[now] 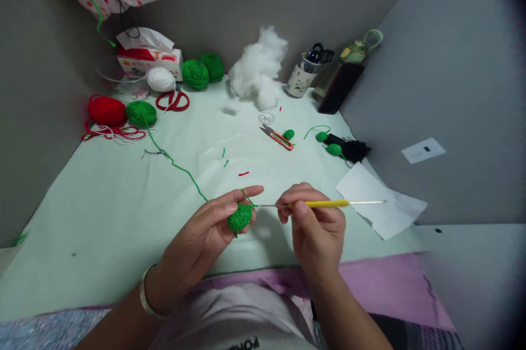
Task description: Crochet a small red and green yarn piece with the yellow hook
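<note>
My left hand pinches a small round green crochet piece between thumb and fingers, its index finger stretched out with yarn over it. In my right hand is a crochet hook with a yellow handle, held level. The hook's thin metal tip reaches left to a loop at the piece's upper edge. A green yarn strand runs from my left hand back to a green yarn ball at the left.
Orange thread snips lie beyond my hands, near small green crochet pieces. Red scissors, a red yarn ball, white stuffing, a pen cup and a dark phone stand farther back. White paper lies right.
</note>
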### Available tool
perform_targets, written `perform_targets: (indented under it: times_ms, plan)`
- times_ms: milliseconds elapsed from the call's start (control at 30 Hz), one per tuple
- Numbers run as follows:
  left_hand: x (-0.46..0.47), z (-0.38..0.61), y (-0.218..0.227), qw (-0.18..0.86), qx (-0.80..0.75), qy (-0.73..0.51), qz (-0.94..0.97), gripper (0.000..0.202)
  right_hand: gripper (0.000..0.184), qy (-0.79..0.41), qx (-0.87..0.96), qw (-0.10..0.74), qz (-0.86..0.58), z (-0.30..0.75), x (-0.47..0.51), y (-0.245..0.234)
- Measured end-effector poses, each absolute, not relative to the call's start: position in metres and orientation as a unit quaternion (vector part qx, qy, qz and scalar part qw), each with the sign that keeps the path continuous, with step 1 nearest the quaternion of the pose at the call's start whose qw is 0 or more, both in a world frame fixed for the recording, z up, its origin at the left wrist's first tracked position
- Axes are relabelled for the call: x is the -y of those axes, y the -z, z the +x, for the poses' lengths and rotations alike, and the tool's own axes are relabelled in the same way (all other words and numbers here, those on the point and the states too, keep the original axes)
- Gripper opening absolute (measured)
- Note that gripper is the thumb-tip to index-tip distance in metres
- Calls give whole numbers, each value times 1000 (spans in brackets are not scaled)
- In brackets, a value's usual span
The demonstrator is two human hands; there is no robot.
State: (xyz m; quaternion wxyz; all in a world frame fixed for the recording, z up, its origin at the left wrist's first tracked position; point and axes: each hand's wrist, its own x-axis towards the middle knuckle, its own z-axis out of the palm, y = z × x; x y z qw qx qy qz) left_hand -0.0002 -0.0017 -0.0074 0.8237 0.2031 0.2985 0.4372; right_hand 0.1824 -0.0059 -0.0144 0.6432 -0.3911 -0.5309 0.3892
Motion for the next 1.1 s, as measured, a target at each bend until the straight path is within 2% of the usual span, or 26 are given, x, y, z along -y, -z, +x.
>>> perform_targets:
  times_ms: [100, 233, 333, 467, 900, 1100]
  plan:
    - [2, 5, 7, 817, -299, -434, 235, 28, 14, -441, 518, 629, -376, 177, 4, 13]
    - [4, 11, 10, 777, -332, -442, 301, 27, 14, -437, 542, 599, -396, 170, 3, 17]
    - [4, 9, 13, 766, -350, -432, 324, 34, 14, -455, 519, 601, -403, 170, 1, 20]
    - [3, 6, 12, 753, -361, -436, 336, 32, 13, -461, 511, 598, -410, 171, 0, 20]
    - [0, 9, 9, 794, -335, -427, 273, 36, 16, -460, 489, 599, -437, 168, -1, 20]
    - [-2, 13, 15, 764, -358, -474, 253, 23, 12, -408, 536, 601, -430, 163, 2, 18]
